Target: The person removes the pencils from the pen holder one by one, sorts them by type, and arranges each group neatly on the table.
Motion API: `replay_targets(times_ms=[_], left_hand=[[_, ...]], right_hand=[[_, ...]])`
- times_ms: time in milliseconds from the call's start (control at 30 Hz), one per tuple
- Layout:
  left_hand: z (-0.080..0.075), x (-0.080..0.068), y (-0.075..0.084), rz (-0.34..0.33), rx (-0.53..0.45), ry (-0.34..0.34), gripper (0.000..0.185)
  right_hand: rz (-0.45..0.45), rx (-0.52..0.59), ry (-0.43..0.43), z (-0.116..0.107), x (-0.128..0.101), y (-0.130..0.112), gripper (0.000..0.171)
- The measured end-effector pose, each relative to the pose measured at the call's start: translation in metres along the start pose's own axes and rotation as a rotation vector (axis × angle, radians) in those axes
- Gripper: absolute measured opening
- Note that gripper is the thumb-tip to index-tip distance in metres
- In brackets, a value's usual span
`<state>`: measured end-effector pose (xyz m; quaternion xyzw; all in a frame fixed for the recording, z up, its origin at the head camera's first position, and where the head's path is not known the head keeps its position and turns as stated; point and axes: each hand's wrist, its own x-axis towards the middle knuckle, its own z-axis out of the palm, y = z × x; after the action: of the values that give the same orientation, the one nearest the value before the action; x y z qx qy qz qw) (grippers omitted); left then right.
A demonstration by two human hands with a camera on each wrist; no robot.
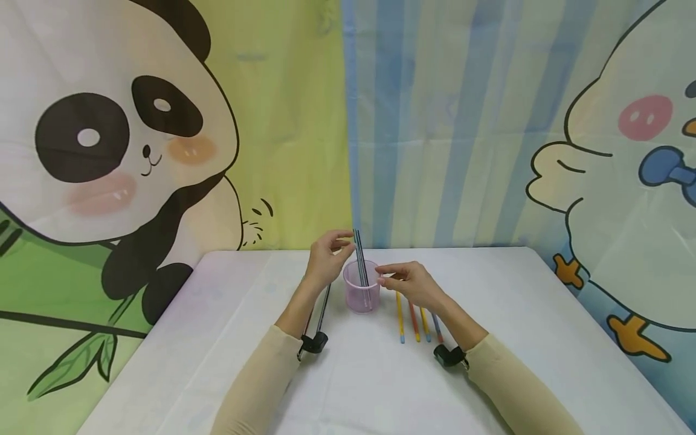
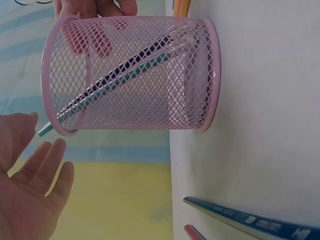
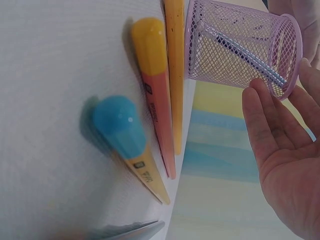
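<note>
**Pink mesh cup between two hands**

Pink wire-mesh pen cup (image 1: 361, 295) stands on the white table (image 1: 522, 314), with thin dark pens (image 1: 360, 261) leaning inside it. Just left of the rim, the left hand (image 1: 326, 260) pinches the upper ends of those pens between thumb and fingertips. At the right side of the rim, the right hand (image 1: 413, 284) hovers with relaxed, parted fingers, holding nothing. Four coloured pens (image 1: 418, 323) lie side by side on the table beneath the right hand.
</note>
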<state>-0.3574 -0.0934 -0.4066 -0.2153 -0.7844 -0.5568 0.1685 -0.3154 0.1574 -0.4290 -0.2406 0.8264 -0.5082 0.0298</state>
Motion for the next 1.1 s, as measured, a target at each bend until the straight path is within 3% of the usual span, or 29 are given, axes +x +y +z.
replay_targets(times_ms=[700,1100], left_hand=[[0.016,-0.004,-0.006,-0.037,0.002,-0.055,0.026],[0.02,-0.006,-0.004,-0.014,0.054,-0.055,0.027]], right_hand=[[-0.017,0.003,0.005,0.0,-0.002,0.001,0.041],[-0.014,-0.011,0.012,0.0,-0.002,-0.001,0.04]])
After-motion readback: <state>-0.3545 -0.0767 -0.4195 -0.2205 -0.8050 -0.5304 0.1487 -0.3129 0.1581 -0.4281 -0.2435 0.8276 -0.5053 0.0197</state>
